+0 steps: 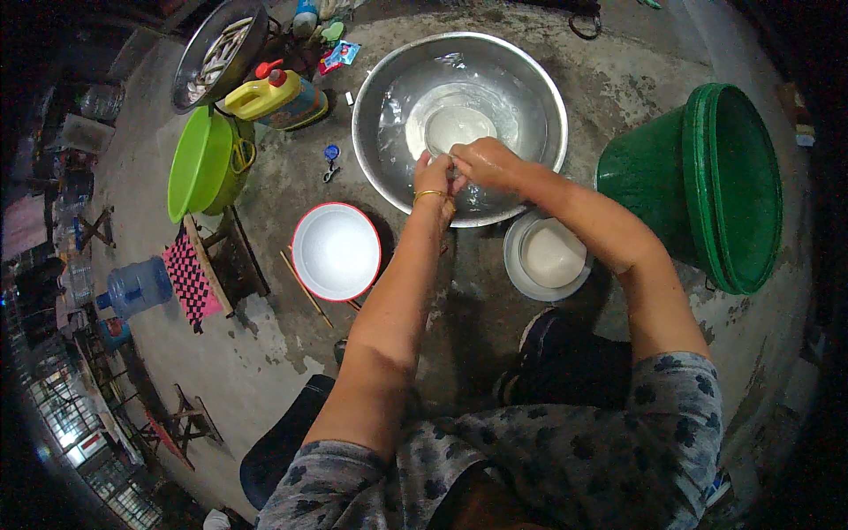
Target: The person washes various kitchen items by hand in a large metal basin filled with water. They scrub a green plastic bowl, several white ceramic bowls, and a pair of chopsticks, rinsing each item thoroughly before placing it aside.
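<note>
A large metal basin point(371, 156) stands on the floor before me, its inside wet and shiny. Inside it is a round, shallow vessel point(462, 126), a bowl or a sieve, with pale whitish matter in it. My left hand point(434, 175), with a yellow bangle at the wrist, grips this vessel's near edge. Meeting it there, my right hand point(487, 162) has its fingers curled in. Whether those fingers hold the edge or something small is hidden. Close to the basin's near right side, a pale bowl point(513, 275) contains a smooth off-white mass point(553, 252).
A red-rimmed white basin point(336, 252) sits left of my forearm, beside a thin stick point(308, 288). At right lies a green bucket point(642, 156), tipped sideways. Upper left are a yellow jug point(291, 99), a lime-green basin point(195, 159) and a metal pan point(189, 59) of fish.
</note>
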The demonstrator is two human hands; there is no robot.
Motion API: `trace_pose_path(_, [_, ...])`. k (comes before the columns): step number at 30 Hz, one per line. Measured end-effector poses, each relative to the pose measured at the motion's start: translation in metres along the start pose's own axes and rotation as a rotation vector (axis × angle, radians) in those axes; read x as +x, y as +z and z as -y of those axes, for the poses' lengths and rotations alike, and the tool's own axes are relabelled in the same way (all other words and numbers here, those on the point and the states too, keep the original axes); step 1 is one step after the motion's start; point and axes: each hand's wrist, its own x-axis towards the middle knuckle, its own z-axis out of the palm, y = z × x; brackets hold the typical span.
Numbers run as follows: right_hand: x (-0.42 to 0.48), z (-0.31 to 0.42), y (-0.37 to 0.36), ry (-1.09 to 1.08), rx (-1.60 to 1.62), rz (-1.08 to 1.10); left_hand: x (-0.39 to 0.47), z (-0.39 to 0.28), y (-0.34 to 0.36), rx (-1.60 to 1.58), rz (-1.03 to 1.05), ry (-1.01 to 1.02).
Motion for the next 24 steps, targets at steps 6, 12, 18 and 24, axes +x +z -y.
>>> trace_pose_path(6, [0.012, 0.025, -0.047, 0.134, 0.409, -0.222, -0.006, 0.021, 0.008, -0.125, -0.051, 0.154])
trace_pose_path(12, [0.01, 0.028, -0.074, 0.293, 0.858, -0.168, 0.062, -0.029, -0.025, -0.47, 0.142, 0.129])
trace_pose_path(18, [-0.011, 0.001, -0.029, 0.404, 1.165, -0.1, 0.064, -0.033, -0.037, -0.124, 0.224, 0.031])
trace_pose_path(24, [-0.02, -0.008, 0.018, 0.176, 0.613, 0.011, -0.019, -0.007, 0.007, -0.134, 0.217, -0.238])
